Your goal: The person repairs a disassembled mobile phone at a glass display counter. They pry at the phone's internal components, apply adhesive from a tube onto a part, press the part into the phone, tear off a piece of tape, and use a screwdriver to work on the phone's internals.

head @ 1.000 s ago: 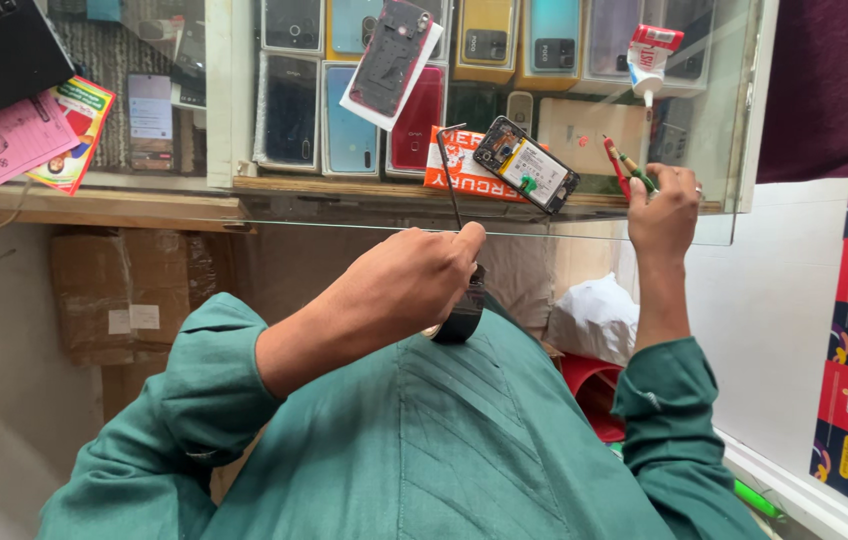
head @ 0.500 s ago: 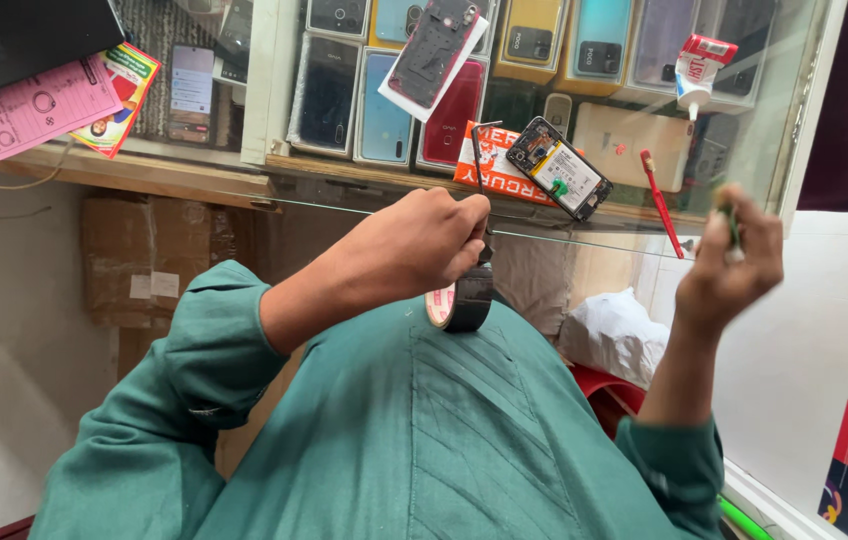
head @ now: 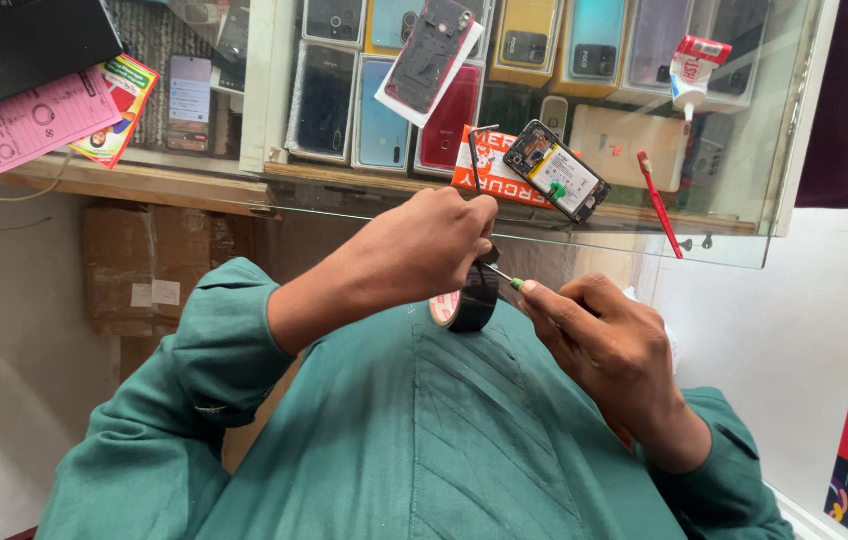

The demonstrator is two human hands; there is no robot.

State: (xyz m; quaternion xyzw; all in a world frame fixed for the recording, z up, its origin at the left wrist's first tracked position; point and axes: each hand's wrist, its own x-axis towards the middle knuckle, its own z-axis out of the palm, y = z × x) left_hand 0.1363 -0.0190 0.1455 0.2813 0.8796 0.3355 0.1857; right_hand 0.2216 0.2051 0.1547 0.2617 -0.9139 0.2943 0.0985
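- Left hand (head: 424, 240): closed on a roll of black tape (head: 469, 300), held in the air just off the near edge of the glass worktop (head: 244, 195), above the green shirt (head: 424, 430).
- Right hand (head: 609, 345): fingers pinched on a thin tool with a green tip (head: 510, 281); the tip meets the tape roll.
- The two hands are close together, joined at the roll.
- On the worktop, near its front edge: an opened phone with its inner parts showing (head: 556, 170), lying on an orange card (head: 484, 165).
- A red-handled tool (head: 660, 205) lies toward the right end.
- A glue tube (head: 686, 75) stands near the far right corner.
- Pink paper (head: 29, 120) lies at the left end.
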